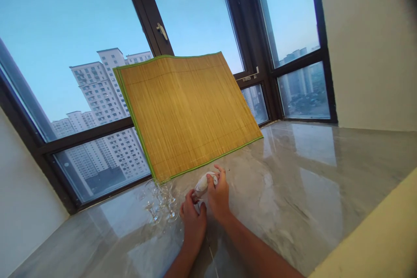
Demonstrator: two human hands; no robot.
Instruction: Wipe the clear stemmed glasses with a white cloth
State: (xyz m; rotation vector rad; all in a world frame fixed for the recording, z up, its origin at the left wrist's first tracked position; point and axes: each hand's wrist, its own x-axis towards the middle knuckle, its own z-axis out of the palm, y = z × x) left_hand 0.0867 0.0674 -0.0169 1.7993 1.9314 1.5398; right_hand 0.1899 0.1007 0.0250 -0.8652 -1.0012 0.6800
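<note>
A small whitish, rounded bundle (202,184) is held between my two hands, just above the grey marble surface. My right hand (218,193) grips its upper right end between thumb and fingers. At its lower left end, my left hand (193,221) has its fingers closed on it. The fingers cover part of the bundle, and I cannot make out exactly what it is. Several clear stemmed glasses (161,202) stand close together to the left of my left hand. Behind my hands a yellow bamboo mat (192,110) with green edging leans against the window.
The marble ledge (286,191) extends to both sides and reflects the windows. Dark window frames (260,52) and a handle (162,31) rise behind the mat. A pale wall (368,61) bounds the right. A yellowish edge (374,226) crosses the lower right corner.
</note>
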